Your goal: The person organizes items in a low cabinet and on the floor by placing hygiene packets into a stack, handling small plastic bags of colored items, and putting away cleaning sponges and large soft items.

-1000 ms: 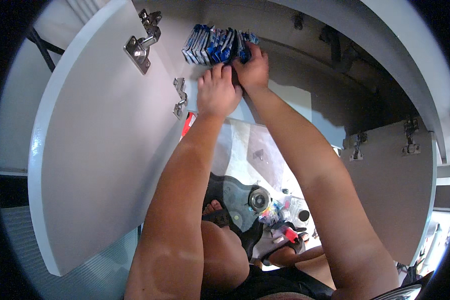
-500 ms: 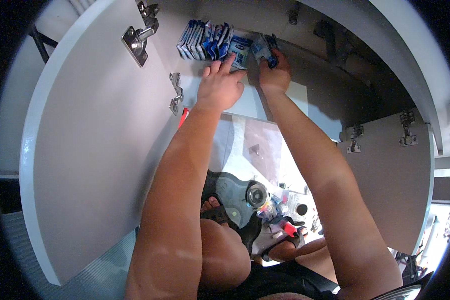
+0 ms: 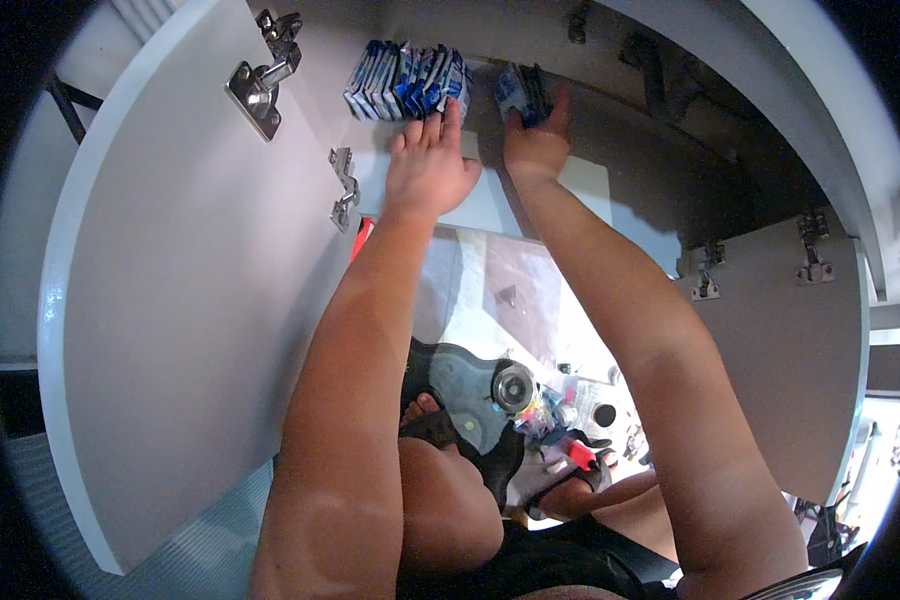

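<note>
While reaching past a swung-out white door (image 3: 190, 300) into a cabinet (image 3: 585, 185), touching the right end of a row of blue-and-white packets (image 3: 407, 82) with an unclenched left hand (image 3: 432, 165) and, just beside, clasping a smaller bunch (image 3: 523, 95) in the right hand (image 3: 538, 145).

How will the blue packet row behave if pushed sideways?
The packet row may topple sideways, its thin packets standing on edge. Packets probably flex, since their edges look uneven. The left hand, by the right end, might steady it.

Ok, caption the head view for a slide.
Left hand at a packet row, right hand holding more packets, inside a cabinet.
</note>
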A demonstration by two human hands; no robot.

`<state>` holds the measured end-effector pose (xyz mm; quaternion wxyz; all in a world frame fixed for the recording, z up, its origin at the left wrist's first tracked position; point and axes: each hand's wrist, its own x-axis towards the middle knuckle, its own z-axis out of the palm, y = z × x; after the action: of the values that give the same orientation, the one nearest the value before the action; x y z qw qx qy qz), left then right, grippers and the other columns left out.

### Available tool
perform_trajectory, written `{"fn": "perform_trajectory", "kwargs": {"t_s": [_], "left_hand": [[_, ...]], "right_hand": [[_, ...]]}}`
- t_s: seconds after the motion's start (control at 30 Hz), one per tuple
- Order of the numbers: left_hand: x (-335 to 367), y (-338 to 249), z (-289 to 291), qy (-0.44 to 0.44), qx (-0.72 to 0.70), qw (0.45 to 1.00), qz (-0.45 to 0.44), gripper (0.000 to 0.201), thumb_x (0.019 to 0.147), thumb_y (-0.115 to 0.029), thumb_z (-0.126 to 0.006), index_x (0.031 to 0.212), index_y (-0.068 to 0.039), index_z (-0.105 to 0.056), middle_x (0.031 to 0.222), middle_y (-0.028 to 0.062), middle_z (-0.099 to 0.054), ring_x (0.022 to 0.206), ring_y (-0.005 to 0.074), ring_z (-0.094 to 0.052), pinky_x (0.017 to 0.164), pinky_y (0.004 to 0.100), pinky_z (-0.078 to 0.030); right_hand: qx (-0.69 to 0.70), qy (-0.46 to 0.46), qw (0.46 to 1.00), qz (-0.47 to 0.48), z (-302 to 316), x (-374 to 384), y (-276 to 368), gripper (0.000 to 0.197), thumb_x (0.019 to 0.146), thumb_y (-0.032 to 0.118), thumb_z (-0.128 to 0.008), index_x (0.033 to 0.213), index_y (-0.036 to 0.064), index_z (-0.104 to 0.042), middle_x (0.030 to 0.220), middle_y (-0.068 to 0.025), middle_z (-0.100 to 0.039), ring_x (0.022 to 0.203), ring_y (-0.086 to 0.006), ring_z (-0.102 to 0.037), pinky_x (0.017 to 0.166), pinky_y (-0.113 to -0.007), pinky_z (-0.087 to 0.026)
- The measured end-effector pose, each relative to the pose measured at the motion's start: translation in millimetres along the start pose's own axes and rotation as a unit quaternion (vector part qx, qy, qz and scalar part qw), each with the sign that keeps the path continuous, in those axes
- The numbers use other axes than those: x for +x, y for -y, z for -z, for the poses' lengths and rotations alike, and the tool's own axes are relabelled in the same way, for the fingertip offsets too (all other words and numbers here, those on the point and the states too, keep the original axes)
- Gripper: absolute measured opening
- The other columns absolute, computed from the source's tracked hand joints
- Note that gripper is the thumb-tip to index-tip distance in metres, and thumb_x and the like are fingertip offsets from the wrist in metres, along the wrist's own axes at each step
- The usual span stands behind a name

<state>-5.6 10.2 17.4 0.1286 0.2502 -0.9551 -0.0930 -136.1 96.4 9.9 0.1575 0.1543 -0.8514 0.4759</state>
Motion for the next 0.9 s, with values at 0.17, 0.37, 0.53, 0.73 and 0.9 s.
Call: {"fn": "perform_trajectory", "kwargs": {"t_s": [0.17,0.37,0.53,0.73,0.9], "left_hand": [[2.2,3.5,-6.4,-0.101,-0.033,0.994,-0.011,0.091,0.087,-0.036,-0.066,0.164,-0.010,-0.026,0.155,0.0168,-0.043,0.135,0.0395,-0.044,0.116,0.0540,-0.033],[-5.1,2.9,1.4,-0.137,-0.065,0.988,0.013,0.090,0.083,-0.022,-0.073,0.161,-0.009,-0.031,0.156,0.0175,-0.039,0.131,0.0446,-0.047,0.110,0.0564,-0.041],[0.0,16.6,-12.6,-0.227,-0.091,0.969,0.044,0.071,0.087,-0.015,-0.065,0.152,-0.007,-0.040,0.149,0.0206,-0.044,0.133,0.0429,-0.047,0.109,0.0554,-0.042],[12.2,11.5,-17.0,-0.209,-0.156,0.965,0.034,0.064,0.086,-0.011,-0.065,0.147,-0.005,-0.045,0.142,0.0220,-0.050,0.127,0.0422,-0.054,0.109,0.0514,-0.045],[10.3,18.5,-14.3,-0.259,-0.134,0.957,0.018,0.064,0.085,-0.013,-0.067,0.145,-0.004,-0.047,0.141,0.0218,-0.051,0.128,0.0424,-0.054,0.108,0.0513,-0.046]], "right_hand": [[0.044,0.198,0.977,0.064,-18.9,-3.5,50.1,0.094,0.089,0.039,-0.072,0.163,0.0119,-0.022,0.135,-0.0282,-0.063,0.119,-0.0457,-0.065,0.103,-0.049,-0.052],[0.080,0.266,0.961,0.008,-1.1,3.5,23.8,0.100,0.089,0.058,-0.068,0.162,0.0034,-0.026,0.140,-0.0294,-0.060,0.128,-0.0461,-0.060,0.110,-0.045,-0.047],[-0.045,0.280,0.942,0.178,-11.1,5.9,13.6,0.119,0.082,0.074,-0.071,0.160,-0.0031,-0.024,0.153,-0.0284,-0.048,0.140,-0.0428,-0.050,0.116,-0.046,-0.042],[-0.053,0.263,0.936,0.228,-40.4,27.5,16.0,0.121,0.080,0.073,-0.074,0.158,-0.0061,-0.026,0.150,-0.0291,-0.051,0.136,-0.0455,-0.053,0.113,-0.048,-0.045],[0.037,0.232,0.936,0.261,-34.1,22.8,9.3,0.100,0.088,0.048,-0.075,0.156,-0.0084,-0.028,0.146,-0.0276,-0.055,0.136,-0.0414,-0.053,0.114,-0.045,-0.043]]}}
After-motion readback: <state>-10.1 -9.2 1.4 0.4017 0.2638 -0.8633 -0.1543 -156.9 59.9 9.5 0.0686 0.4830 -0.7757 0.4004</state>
